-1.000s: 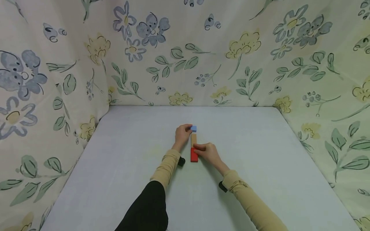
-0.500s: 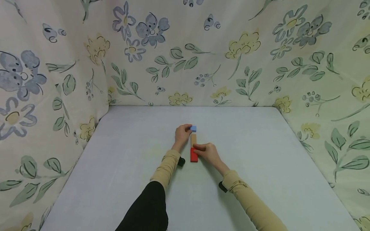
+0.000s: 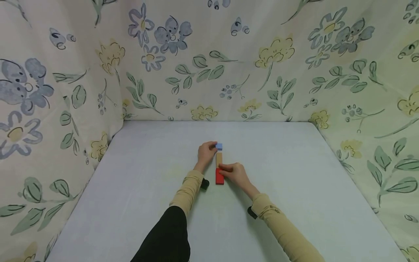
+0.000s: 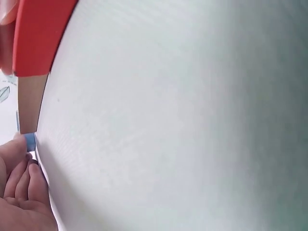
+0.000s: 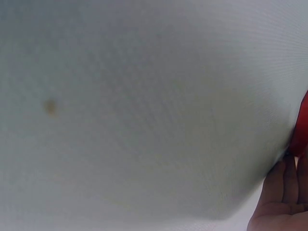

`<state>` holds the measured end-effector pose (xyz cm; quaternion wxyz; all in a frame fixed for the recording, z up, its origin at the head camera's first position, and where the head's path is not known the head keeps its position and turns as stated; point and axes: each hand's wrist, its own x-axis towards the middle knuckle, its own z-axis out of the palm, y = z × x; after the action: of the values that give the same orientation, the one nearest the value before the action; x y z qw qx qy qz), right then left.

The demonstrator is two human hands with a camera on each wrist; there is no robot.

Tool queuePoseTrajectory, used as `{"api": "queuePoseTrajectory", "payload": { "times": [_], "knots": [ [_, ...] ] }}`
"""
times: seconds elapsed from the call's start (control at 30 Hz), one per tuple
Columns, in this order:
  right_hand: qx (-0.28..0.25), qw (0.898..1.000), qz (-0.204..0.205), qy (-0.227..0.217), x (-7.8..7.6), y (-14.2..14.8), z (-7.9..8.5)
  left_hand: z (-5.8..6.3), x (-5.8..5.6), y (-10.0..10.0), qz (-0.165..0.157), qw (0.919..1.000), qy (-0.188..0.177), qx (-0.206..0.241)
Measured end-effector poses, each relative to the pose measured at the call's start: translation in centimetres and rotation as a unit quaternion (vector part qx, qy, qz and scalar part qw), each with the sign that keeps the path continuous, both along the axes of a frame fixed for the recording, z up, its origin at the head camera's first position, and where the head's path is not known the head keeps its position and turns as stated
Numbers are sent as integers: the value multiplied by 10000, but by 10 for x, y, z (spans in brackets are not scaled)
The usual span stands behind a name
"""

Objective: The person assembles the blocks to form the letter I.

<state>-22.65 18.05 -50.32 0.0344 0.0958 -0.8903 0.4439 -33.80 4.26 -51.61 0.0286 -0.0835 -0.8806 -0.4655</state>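
Three blocks lie in a line on the white table: a red block [image 3: 219, 179] nearest, a plain wooden block [image 3: 219, 159] behind it, and a small blue block [image 3: 219, 147] farthest. My left hand [image 3: 206, 154] pinches the blue block from its left side. From the right, my right hand [image 3: 236, 174] grips the red block close to where it meets the wooden one. In the left wrist view the red block [image 4: 41, 36] and wooden block [image 4: 32, 103] touch end to end. Only an edge of the red block [image 5: 301, 130] shows in the right wrist view.
The white tabletop [image 3: 147, 160] stretches around the blocks. A flower-patterned curtain [image 3: 209, 83] hangs along its back and both sides. Dark wrist cameras show at both sleeves.
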Motion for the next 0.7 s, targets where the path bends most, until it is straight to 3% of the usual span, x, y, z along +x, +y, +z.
{"api": "queuePoseTrajectory", "payload": {
  "times": [0.2, 0.5, 0.7],
  "knots": [
    [6, 10000, 45, 10, -1, 0, 0, 0, 1, -7, -35, 9994, -19, 329],
    [162, 9998, 42, 132, -9, 6, 0, 8, 5, -9, 386, 9926, -210, 1134],
    [859, 9937, 168, 700, -13, 7, 2, 24, 12, -8, 87, 9905, -22, 1374]
  ]
}}
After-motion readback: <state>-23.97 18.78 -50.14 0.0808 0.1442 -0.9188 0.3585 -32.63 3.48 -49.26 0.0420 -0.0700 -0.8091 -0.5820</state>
